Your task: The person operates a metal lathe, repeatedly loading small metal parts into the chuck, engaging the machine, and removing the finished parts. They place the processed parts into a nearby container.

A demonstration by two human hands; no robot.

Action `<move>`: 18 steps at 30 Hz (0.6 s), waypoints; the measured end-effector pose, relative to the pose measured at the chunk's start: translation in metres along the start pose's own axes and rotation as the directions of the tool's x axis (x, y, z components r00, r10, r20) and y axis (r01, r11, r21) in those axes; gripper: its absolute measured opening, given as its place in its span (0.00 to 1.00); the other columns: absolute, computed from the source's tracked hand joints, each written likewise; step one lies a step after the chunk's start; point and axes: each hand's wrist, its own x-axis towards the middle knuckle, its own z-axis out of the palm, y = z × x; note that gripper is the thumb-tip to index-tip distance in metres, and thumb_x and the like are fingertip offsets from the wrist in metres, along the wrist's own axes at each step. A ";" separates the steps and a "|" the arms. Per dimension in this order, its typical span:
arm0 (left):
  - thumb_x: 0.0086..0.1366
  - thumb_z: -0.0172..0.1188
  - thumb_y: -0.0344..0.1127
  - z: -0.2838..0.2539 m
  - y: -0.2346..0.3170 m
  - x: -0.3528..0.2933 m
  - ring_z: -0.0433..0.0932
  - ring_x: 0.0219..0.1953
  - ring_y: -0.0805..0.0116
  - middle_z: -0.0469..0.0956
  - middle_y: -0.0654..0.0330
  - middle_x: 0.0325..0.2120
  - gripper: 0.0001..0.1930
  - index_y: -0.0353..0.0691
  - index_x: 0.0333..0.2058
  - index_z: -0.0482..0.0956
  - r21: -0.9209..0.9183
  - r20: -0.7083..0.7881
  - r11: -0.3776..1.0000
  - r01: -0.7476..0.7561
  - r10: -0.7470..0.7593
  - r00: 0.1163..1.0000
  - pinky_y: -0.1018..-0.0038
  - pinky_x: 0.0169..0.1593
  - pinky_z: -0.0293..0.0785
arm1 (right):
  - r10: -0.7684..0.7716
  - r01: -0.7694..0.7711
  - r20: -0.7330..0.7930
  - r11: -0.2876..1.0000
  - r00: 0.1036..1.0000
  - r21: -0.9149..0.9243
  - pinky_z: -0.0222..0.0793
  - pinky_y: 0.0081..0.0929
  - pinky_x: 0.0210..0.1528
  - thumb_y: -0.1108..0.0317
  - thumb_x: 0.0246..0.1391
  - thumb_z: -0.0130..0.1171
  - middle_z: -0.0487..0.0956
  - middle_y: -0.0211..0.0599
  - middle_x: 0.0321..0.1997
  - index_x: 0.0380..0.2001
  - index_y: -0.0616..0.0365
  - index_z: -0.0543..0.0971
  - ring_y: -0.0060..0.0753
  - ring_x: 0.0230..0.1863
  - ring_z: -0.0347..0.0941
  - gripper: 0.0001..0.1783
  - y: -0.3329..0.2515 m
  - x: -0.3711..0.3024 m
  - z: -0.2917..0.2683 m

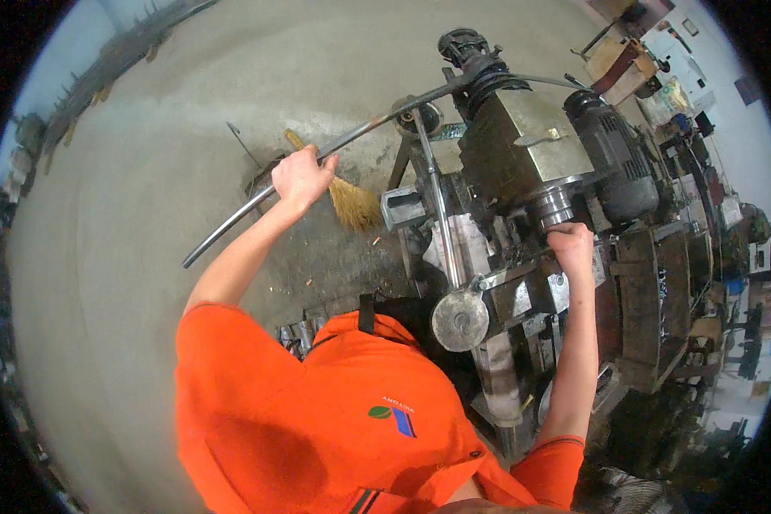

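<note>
Leftward, rod (360,134) over wide floor (103,257)

The only lettering which shows clearly stands on the chest of the orange shirt (257,377) that the person wears. It is one short line of small, pale capital letters (398,403), and in this view it appears upside down and a little slanted. Just beside the letters there is a printed emblem (404,422), which consists of a green leaf-like shape and a blue slanted shape. On the pale wall at the upper right, a small rectangle (690,27) hangs, too small to tell whether it carries writing.
</note>
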 end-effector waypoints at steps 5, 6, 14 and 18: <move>0.50 0.58 0.53 -0.003 -0.006 0.023 0.76 0.36 0.49 0.77 0.47 0.29 0.23 0.37 0.35 0.75 0.049 0.179 0.951 -0.304 0.291 0.940 0.58 0.39 0.71 | 0.069 -0.069 0.001 0.996 0.998 -0.052 0.70 0.34 0.39 0.65 0.32 0.55 0.77 0.55 0.26 0.24 0.59 0.82 0.52 0.32 0.76 0.14 -0.006 -0.003 -0.005; 0.50 0.58 0.52 0.000 -0.009 0.039 0.76 0.36 0.49 0.77 0.48 0.30 0.23 0.37 0.35 0.75 0.039 0.248 0.896 -0.442 0.420 0.873 0.58 0.40 0.71 | 0.075 -0.075 -0.014 0.994 0.997 -0.073 0.71 0.34 0.38 0.65 0.32 0.55 0.77 0.55 0.26 0.24 0.60 0.82 0.52 0.32 0.76 0.14 -0.005 -0.007 -0.006; 0.50 0.59 0.41 0.010 0.043 0.097 0.71 0.22 0.71 0.74 0.60 0.20 0.14 0.34 0.30 0.75 -0.446 0.485 0.839 -0.311 0.519 0.703 0.71 0.28 0.68 | 0.247 -0.240 -0.074 0.966 0.966 0.095 0.70 0.33 0.34 0.63 0.28 0.56 0.77 0.52 0.23 0.21 0.61 0.80 0.47 0.27 0.76 0.14 0.016 -0.027 -0.065; 0.51 0.59 0.35 0.030 0.030 0.107 0.71 0.22 0.72 0.72 0.61 0.19 0.13 0.31 0.32 0.73 -0.648 0.411 0.744 -0.163 0.522 0.747 0.73 0.27 0.69 | 0.385 -0.379 -0.109 0.922 0.916 0.074 0.70 0.32 0.41 0.66 0.29 0.53 0.77 0.55 0.25 0.22 0.61 0.81 0.50 0.32 0.76 0.14 0.055 -0.070 -0.122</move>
